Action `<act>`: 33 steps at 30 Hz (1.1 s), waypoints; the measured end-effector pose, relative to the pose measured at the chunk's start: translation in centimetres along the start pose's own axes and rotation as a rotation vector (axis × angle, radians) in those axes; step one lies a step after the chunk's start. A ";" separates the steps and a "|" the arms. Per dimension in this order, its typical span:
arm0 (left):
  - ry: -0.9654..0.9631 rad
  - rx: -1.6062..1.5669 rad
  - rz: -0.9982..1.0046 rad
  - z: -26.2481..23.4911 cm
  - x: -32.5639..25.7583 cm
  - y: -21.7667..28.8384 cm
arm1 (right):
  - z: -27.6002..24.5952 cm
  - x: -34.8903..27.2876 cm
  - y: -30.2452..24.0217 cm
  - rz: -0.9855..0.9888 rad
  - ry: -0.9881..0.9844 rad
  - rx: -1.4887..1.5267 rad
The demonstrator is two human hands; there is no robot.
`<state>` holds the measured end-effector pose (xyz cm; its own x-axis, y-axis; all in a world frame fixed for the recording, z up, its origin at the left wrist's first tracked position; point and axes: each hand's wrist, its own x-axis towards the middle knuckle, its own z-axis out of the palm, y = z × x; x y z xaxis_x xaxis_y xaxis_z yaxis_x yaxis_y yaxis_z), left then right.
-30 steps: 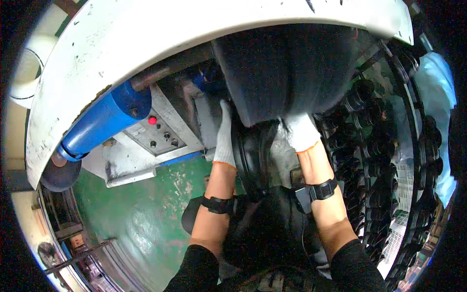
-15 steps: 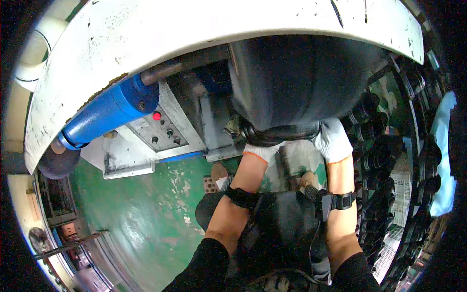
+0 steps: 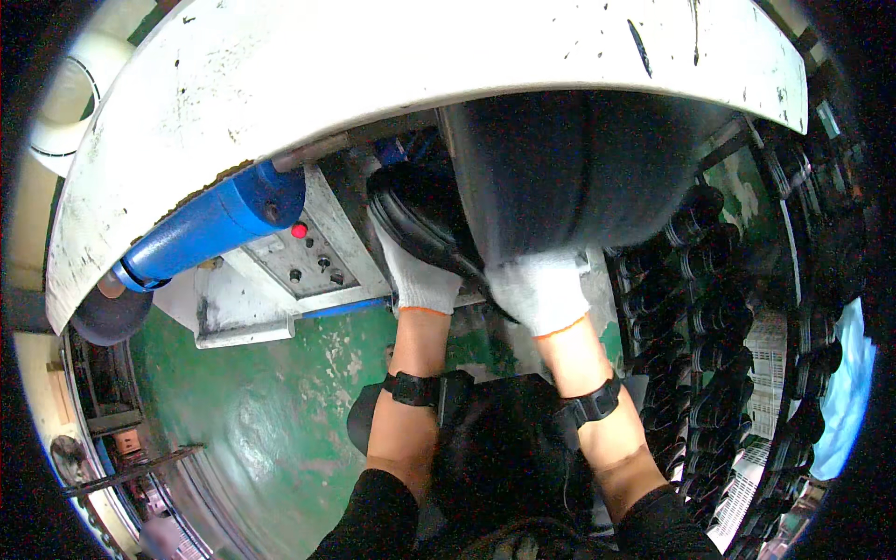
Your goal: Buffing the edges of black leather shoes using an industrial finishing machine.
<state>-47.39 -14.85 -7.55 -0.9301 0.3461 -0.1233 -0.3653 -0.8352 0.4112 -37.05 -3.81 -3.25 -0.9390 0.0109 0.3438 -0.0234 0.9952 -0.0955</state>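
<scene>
A black shoe [image 3: 431, 224] slants under the white hood, its rounded end pointing up and left. My left hand [image 3: 420, 280], in a white knit glove with an orange cuff edge, is closed on it from beneath; its fingers are mostly behind the shoe. My gloved right hand [image 3: 539, 287] grips the shoe's lower right end, fingertips hidden. Just above that hand, a large dark roller or wheel [image 3: 579, 177] looks blurred, as if turning. The shoe's right side overlaps the roller's left edge; whether they touch I cannot tell.
The white hood [image 3: 420, 47] arches over the roller. To the left are a blue cylindrical housing [image 3: 215, 213], a dark disc [image 3: 110, 313] and a control panel with a red button [image 3: 299, 231]. Racked black shoes [image 3: 695, 280] and a light-blue sheet [image 3: 845, 392] stand right.
Both hands have moved left with the shoe, from below the roller to its left side. The shoe has swung from roughly level to steeply slanted.
</scene>
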 end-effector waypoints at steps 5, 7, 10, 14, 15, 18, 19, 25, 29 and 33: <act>0.110 0.096 0.160 2.0 -0.4 -1.1 | -0.1 1.3 -0.4 0.142 0.300 0.069; 0.230 0.094 -0.009 3.0 -1.2 -2.6 | -0.5 1.0 1.0 0.160 0.308 0.093; 0.163 -0.087 -0.174 3.7 -2.4 -4.6 | -2.2 0.6 2.9 0.162 0.288 -0.018; 0.096 -0.186 -0.287 2.2 -2.7 -9.3 | -5.0 0.1 5.1 0.217 0.210 -0.152; 0.151 -0.081 -0.250 2.6 -2.8 -10.8 | -5.7 -0.2 5.7 0.225 0.209 -0.166; 0.216 -0.041 -0.277 5.2 -3.1 -14.2 | -5.1 -2.1 9.4 0.093 0.243 -0.285; 0.215 -0.043 -0.278 5.9 -3.2 -14.5 | -5.1 -2.3 9.7 0.104 0.243 -0.290; 0.345 -0.043 -0.299 7.7 -3.0 -13.7 | -5.9 -1.2 8.4 0.174 0.092 -0.393; 0.014 -0.150 -0.189 1.6 -1.6 -13.3 | -6.6 -0.2 5.0 0.169 0.091 -0.187; -0.049 -0.108 -0.278 -0.2 -1.8 -12.8 | -6.6 -0.2 2.6 0.220 0.312 -0.017</act>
<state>-41.01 -4.88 -12.79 -0.7915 0.5862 -0.1726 -0.6104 -0.7450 0.2689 -34.61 -0.62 2.64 -0.7715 0.2507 0.5848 0.1751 0.9673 -0.1837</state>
